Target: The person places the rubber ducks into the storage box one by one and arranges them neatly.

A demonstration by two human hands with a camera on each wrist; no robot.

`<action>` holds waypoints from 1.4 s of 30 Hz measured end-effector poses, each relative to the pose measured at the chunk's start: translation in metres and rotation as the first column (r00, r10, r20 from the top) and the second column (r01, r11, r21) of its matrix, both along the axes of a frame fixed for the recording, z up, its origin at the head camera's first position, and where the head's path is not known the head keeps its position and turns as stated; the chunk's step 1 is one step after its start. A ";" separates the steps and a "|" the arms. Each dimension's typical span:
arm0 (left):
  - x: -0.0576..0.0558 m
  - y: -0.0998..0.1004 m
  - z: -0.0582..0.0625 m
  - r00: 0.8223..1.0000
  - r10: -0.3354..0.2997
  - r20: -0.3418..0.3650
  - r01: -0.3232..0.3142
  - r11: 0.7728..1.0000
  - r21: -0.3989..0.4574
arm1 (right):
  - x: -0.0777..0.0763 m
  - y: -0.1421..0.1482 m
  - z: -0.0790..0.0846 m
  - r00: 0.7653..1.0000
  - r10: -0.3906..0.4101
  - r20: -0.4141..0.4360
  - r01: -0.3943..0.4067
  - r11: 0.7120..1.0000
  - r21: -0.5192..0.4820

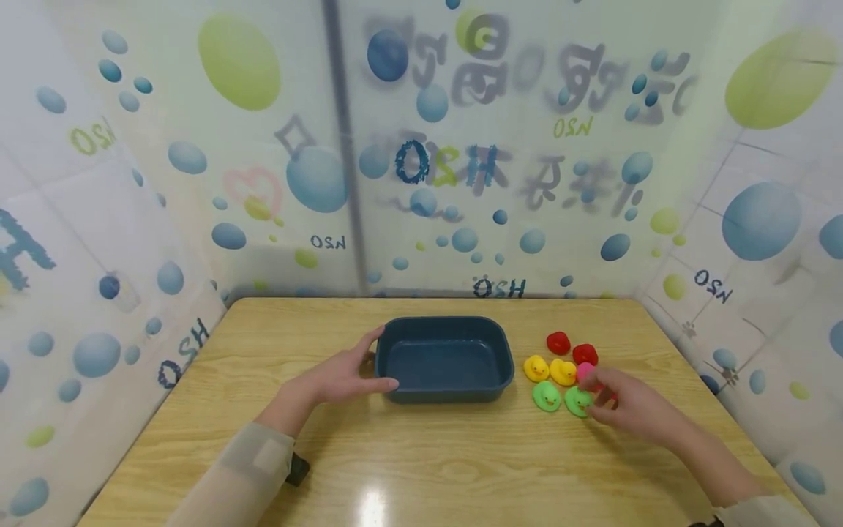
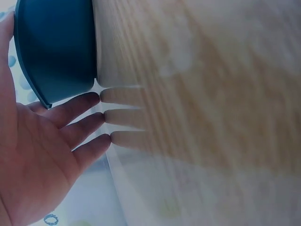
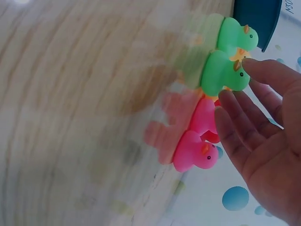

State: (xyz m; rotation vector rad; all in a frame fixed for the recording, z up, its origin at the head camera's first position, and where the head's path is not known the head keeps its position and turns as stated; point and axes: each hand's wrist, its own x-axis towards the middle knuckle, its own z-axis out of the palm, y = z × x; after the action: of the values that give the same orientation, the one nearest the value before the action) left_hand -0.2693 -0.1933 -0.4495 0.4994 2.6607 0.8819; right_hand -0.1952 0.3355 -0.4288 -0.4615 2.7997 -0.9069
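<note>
A dark blue rectangular basin (image 1: pixel 448 395) sits on the wooden table. My left hand (image 1: pixel 337 378) is at its left end, thumb over the front rim and index finger near the back corner; the other fingertips (image 2: pixel 94 141) rest on the table. My right hand (image 1: pixel 635 408) is over the toy ducks, thumb and fingers spread around a green duck (image 3: pixel 218 73), a fingertip right at its head. Another green duck (image 1: pixel 546 396) stands left of it. Behind are two yellow ducks (image 1: pixel 536 368) and two red ducks (image 1: pixel 558 342). The right hand partly hides the pink ducks (image 3: pixel 195 153).
The light wooden table (image 1: pixel 454 468) extends in front of the basin and ducks. A pale curtain (image 1: pixel 421 241) with blue and green dots closes off the back and both sides, close to the table's edges.
</note>
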 end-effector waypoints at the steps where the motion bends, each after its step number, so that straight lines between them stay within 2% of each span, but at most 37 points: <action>1: 0.000 0.000 0.000 1.000 0.000 0.002 0.000 1.000 0.002 | 0.000 0.000 -0.002 1.000 0.000 0.002 0.000 1.000 -0.005; 12: 0.000 0.000 -0.002 1.000 0.002 0.002 -0.002 1.000 0.009 | -0.004 -0.003 -0.009 0.999 -0.033 0.030 0.033 0.999 0.001; 18: 0.001 0.001 -0.001 1.000 0.004 0.013 -0.004 1.000 0.022 | -0.004 -0.004 -0.011 0.999 -0.035 0.015 0.035 0.999 0.005; 26: 0.001 0.001 0.000 1.000 0.002 0.015 -0.002 1.000 0.023 | 0.002 -0.007 -0.010 0.993 -0.057 -0.107 0.058 0.998 0.006; 32: 0.000 0.002 0.000 1.000 -0.004 0.011 0.004 1.000 0.021 | 0.005 -0.016 -0.004 0.965 -0.071 -0.254 0.059 0.997 -0.054; 37: -0.001 0.002 -0.002 1.000 -0.011 0.007 0.011 1.000 0.022 | 0.000 -0.028 0.002 0.937 -0.056 -0.345 0.017 0.993 -0.117; 42: -0.001 0.002 -0.003 1.000 -0.010 0.005 0.010 1.000 0.019 | -0.010 -0.045 0.006 0.930 -0.050 -0.365 -0.013 0.986 -0.166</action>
State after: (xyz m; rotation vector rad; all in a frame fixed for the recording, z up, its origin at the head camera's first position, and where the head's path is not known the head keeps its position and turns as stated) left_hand -0.2708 -0.1910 -0.4521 0.5137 2.6454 0.9045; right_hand -0.2047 0.2909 -0.4229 -0.6970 3.0760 -1.1743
